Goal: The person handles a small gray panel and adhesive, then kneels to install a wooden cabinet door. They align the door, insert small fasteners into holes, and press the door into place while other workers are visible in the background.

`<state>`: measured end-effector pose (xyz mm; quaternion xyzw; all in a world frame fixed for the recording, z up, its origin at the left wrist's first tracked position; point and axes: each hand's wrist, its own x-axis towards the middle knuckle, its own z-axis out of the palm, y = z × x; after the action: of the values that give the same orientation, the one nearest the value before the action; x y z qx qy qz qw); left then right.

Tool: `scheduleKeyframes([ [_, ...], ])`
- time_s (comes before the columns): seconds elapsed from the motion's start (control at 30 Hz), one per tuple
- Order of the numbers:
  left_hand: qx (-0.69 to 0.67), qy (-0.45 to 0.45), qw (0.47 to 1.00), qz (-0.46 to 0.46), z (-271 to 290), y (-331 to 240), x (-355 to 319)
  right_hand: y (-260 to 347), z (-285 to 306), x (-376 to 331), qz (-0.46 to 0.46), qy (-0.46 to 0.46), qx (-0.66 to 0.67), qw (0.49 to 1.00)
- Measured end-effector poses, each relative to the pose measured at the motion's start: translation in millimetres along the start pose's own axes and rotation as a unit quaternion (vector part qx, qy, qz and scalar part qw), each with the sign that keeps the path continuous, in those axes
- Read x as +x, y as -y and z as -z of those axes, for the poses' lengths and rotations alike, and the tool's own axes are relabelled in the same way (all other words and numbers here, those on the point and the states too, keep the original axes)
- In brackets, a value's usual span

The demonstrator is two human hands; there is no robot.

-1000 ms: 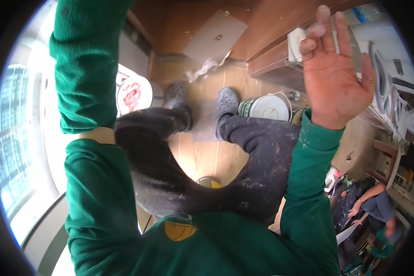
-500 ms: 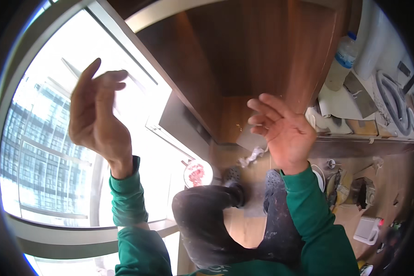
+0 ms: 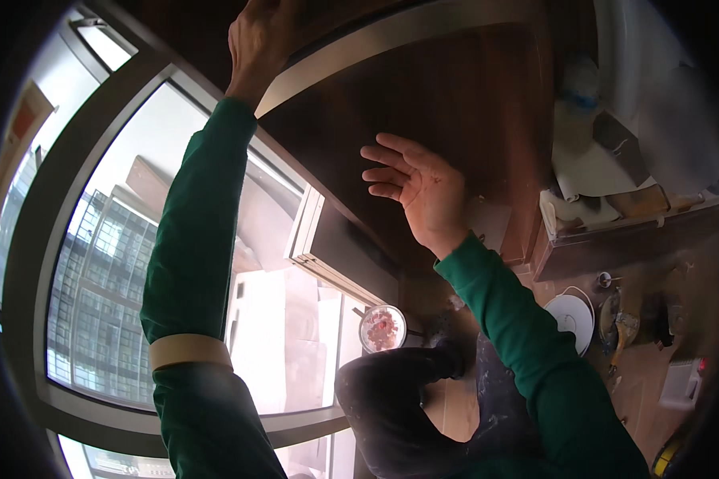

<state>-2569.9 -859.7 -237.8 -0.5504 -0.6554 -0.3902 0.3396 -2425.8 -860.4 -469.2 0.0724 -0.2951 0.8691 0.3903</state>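
Note:
My left hand (image 3: 257, 48) is raised at the top edge of the view, against the dark wood panelling (image 3: 192, 32). Its fingers run into shadow and out of the picture, so their grip is hidden. A beige ring (image 3: 190, 351), like a roll of tape, circles my left green sleeve. My right hand (image 3: 427, 191) hovers palm up, fingers spread and holding nothing, in front of a brown wooden cabinet-like recess (image 3: 471, 96). Below, next to my knee, stands a round tub (image 3: 382, 329) with a reddish, crumbly-looking content.
A large window (image 3: 108, 311) fills the left side. On the right, a ledge (image 3: 607, 243) carries papers (image 3: 591, 168) and a blurred bottle (image 3: 581, 84). On the floor are a white bucket (image 3: 571, 315), a brush (image 3: 627, 331) and a white jug (image 3: 683, 383).
My left hand has gone up and to the right, to the panelling at the top. My right hand has shifted left and slightly up, still open. The view has moved too.

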Motion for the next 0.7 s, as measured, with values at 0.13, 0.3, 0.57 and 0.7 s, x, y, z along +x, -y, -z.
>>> scheduleKeyframes([
  [0.13,-0.036,0.051,0.995,-0.072,-38,42,31,-15,18,27,0.051,-0.019,0.100,0.994],
  [0.3,-0.129,0.030,0.985,-0.112,-56,33,11,-52,62,60,0.110,0.002,0.148,0.983],
  [0.57,0.291,0.042,0.837,-0.461,-16,58,37,-119,38,98,0.101,0.074,0.186,0.975],
  [0.7,0.388,0.041,0.722,-0.571,-2,59,47,-131,19,118,0.087,0.088,0.238,0.963],
])
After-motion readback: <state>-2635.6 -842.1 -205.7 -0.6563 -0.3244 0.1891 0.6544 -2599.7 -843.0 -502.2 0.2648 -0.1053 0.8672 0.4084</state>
